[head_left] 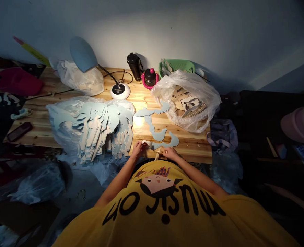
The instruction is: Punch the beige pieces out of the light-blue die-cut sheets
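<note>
Near the table's front edge, my left hand (139,149) has its fingers closed at the left end of a light blue cut-out piece (174,140). A small pale strip shows beside those fingers. My right hand (169,153) is closed just below the same piece, pinching a tan strip (159,151) that hangs toward the yellow shirt. More curved light blue pieces (157,134) lie behind the hands, under the lamp's light. To the left, a large overlapping pile of light blue pieces (97,125) rests on a clear plastic bag.
A lamp (119,91), a black bottle (135,66) and a pink-handled cup (150,78) stand at the back. Back right are a green basket (180,64) and an open plastic bag (208,99) of cut pieces. A dark phone (19,131) lies far left.
</note>
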Available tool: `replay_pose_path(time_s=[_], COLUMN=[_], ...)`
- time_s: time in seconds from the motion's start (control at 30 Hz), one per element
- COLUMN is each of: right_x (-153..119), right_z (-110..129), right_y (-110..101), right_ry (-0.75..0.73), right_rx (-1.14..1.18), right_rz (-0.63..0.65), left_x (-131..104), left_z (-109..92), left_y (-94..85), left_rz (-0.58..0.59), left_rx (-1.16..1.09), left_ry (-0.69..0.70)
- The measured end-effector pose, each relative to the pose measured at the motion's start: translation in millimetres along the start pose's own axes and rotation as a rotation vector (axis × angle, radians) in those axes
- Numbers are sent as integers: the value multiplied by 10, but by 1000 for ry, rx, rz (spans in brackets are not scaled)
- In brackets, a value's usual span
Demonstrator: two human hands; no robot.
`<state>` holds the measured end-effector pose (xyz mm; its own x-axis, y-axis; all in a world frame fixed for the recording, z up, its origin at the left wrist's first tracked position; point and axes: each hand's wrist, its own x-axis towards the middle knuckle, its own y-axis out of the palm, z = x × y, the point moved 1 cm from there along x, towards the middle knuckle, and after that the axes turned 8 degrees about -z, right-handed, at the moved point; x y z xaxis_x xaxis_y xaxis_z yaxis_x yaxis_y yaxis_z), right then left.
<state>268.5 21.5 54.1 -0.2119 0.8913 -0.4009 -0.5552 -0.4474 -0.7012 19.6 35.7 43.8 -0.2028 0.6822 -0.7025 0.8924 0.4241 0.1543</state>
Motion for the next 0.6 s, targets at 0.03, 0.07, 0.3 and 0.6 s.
replay_pose_path(time_s=[0.03,0.07,0.3,0.6], right_x=[-81,-155,-320,-44], right_z=[-30,-53,31,449], right_y=[-29,-66,-377,-249], right_ry=[-22,-51,-13,41], right_rx=[-28,-33,-76,509], right_rz=[69,152,414,-112], left_x=[-14,-34,-269,-397], left_z=[-7,-18,-101,14], left_y=[-1,8,241,425], left_rz=[-2,4,164,185], left_rx=[-10,-3,362,565], left_ry=[5,17,333,467])
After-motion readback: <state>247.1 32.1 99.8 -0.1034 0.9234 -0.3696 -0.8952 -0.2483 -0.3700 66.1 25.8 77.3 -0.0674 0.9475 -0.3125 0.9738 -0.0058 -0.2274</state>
